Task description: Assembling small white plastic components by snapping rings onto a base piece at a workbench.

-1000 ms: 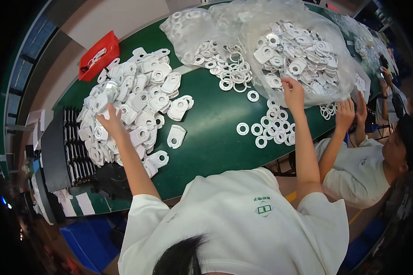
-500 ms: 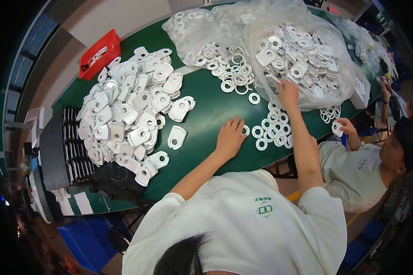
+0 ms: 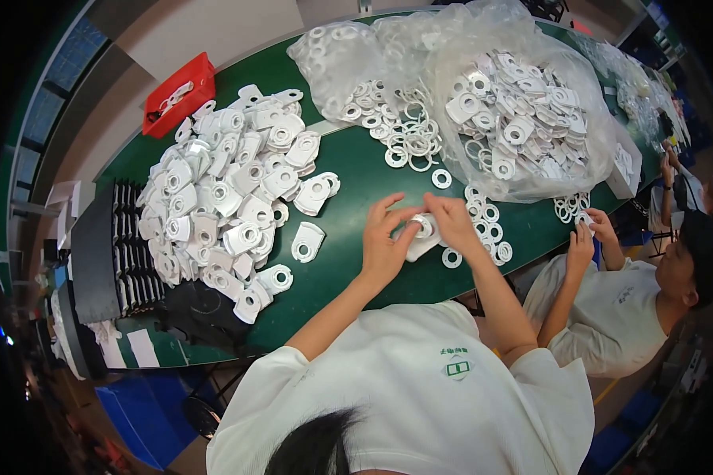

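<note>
My left hand [image 3: 387, 240] and my right hand [image 3: 455, 223] meet over the green table, both closed on a flat white plastic part [image 3: 422, 247] with a round hole area. My left thumb and fingers pinch at its round end, where a white ring seems to sit; my fingers partly hide it. The right hand grips the far right edge. Beside my right hand lie several loose white rings [image 3: 495, 232]. To the left rests a single white plastic part [image 3: 306, 241], close to a big heap of the same parts [image 3: 222, 186].
A clear plastic bag [image 3: 531, 186] full of white parts stands at the back right. More rings [image 3: 410, 142] spill from another bag [image 3: 337, 59]. Far left are a red bin [image 3: 178, 99] and a black rack [image 3: 95, 261]. A co-worker [image 3: 626, 293] sits at right.
My right hand has come back from the bag with a white part and met my left hand, which has lifted off the table by the rings. The co-worker's hands have come together.
</note>
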The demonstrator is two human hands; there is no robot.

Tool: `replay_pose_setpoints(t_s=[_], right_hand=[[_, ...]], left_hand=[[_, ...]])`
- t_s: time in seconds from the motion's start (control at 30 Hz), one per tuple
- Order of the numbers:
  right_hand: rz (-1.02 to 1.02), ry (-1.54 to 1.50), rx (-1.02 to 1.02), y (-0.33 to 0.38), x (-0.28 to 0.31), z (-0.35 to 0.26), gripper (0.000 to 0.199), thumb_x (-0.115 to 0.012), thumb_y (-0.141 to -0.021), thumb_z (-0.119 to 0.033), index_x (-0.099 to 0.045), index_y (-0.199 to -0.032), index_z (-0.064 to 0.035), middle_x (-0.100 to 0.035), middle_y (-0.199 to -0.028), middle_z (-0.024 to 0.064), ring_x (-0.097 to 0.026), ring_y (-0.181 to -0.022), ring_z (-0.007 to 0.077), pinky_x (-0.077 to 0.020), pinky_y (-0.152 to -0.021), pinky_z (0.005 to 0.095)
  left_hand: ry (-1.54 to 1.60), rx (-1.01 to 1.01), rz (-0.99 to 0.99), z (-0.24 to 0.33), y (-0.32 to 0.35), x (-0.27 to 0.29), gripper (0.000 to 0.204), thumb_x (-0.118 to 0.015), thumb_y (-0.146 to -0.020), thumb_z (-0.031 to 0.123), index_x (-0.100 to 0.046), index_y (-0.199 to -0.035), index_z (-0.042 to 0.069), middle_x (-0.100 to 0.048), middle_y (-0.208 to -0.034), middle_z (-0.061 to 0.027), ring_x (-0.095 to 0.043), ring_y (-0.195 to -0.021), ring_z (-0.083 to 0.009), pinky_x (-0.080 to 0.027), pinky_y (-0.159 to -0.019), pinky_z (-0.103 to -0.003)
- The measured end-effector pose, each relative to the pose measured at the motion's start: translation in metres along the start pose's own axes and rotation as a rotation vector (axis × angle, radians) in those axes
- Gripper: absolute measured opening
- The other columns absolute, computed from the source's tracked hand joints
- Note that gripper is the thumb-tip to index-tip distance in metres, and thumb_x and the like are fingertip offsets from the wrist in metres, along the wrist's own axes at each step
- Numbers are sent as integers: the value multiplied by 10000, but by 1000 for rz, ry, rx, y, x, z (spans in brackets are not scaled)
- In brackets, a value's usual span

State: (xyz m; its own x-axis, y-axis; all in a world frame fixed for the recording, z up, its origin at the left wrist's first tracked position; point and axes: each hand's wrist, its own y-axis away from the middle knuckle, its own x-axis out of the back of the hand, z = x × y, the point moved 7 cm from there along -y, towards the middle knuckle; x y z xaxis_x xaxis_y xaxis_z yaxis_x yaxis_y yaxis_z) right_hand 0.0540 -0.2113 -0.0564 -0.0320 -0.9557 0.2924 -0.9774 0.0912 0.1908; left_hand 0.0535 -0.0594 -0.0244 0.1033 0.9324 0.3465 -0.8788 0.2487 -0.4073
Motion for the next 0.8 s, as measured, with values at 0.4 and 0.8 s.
replay_pose_setpoints(t_s=[0.4,0.8], right_hand=[[308,248,378,-102,15,-21,217,-626,-833,-218,-650,-797,-6,-651,-830,141,-627,-751,296,-472,-677,375],[283,252,311,-133,57,2,156,-685,-746,-96,-680,-880,-14,-669,-745,97,-625,-651,163,-487,-630,274]], left_hand=[[752,935,-240,-69,59,1,314,-569,-916,265,-589,-1083,-1,-642,-950,-61,-615,-823,-126,-497,-731,-266],[1035,1033,33,-69,58,24,338,-539,-928,250,-502,-1187,36,-624,-1019,-86,-637,-835,-178,-525,-681,-297]])
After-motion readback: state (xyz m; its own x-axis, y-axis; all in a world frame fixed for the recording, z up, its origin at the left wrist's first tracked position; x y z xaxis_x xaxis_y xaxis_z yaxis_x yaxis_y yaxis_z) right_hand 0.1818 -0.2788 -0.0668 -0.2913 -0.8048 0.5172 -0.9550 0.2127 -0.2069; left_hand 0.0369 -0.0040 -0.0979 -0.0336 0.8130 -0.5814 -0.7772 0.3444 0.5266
